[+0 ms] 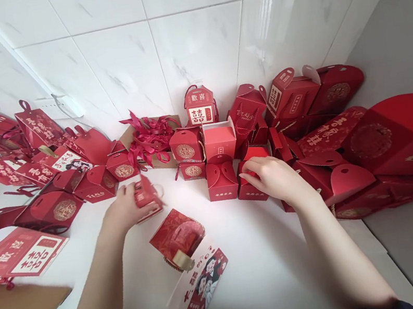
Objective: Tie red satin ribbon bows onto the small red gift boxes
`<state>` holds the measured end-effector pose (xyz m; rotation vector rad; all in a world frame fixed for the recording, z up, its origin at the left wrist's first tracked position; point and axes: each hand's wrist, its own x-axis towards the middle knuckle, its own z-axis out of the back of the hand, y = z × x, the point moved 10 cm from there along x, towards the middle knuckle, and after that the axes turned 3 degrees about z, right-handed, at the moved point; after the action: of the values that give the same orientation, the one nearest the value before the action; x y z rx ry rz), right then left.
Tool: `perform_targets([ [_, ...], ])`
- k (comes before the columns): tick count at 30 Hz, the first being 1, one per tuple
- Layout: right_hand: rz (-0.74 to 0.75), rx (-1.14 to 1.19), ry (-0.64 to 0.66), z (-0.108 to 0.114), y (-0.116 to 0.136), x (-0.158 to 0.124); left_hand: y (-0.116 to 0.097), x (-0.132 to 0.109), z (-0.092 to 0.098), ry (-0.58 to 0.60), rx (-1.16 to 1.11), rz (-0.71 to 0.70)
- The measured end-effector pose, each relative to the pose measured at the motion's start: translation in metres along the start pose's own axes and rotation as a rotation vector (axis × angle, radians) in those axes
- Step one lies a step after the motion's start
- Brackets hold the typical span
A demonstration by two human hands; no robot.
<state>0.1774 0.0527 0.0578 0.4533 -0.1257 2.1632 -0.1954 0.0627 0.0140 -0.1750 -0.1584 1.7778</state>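
Left hand [128, 207] grasps small red box [145, 200], fingers and thumb round its sides. Right hand [273, 172] bends fingers over top of red carton [251, 189]; whether they pinch, I can't tell. Carton sits far side of white table [264, 261] from me, right of small box, right hand nearer. Nearer me, between forearms: patterned box [176, 233], couple-print box [206, 281], long axis slanting up rightward.
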Motion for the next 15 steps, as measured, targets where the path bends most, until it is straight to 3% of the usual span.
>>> perform_targets([
  [5,-0.022,-0.014,0.008,0.000,-0.003,-0.001,-0.093,0.005,-0.023,0.165,-0.151,-0.521],
  [10,-0.019,-0.002,0.021,-0.002,-0.002,-0.001,-0.130,0.004,-0.036,0.149,-0.313,-0.632],
  [12,-0.028,0.000,0.023,-0.002,-0.004,-0.001,-0.116,0.020,-0.019,-0.009,-0.450,-0.562],
  [13,-0.036,-0.002,0.022,-0.002,-0.005,-0.002,-0.097,0.031,-0.003,-0.155,-0.504,-0.483],
  [15,-0.051,-0.005,0.016,0.000,-0.008,-0.003,-0.038,0.047,0.035,-0.540,-0.523,-0.266],
])
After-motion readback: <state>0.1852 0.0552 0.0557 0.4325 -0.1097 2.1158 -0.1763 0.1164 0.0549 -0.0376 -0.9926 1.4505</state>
